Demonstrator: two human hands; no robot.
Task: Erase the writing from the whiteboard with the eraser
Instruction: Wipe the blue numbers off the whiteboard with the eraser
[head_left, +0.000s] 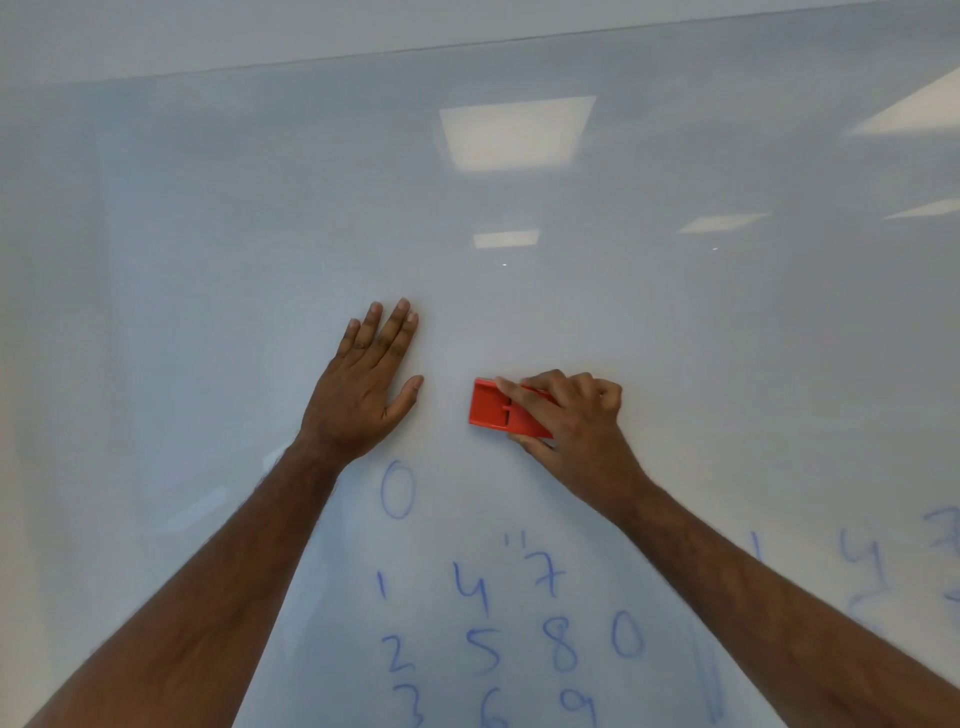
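A glossy whiteboard (519, 291) fills the view. My right hand (571, 421) grips a red eraser (491, 408) and presses it flat against the board, just above the writing. My left hand (366, 387) lies flat on the board with its fingers spread, a short gap to the left of the eraser. Blue handwritten digits (483, 623) sit below both hands: a lone 0 under my left hand, then rows with 1 4 7, 2 5 8 0 and 3 6 9. More blue digits (862, 556) show at the lower right, partly cut off by the frame.
The board's top edge (467, 47) runs across the top of the view, with wall above it. Ceiling light panels reflect in the upper board surface (517, 132). My forearms cross the lower corners and hide parts of the board there.
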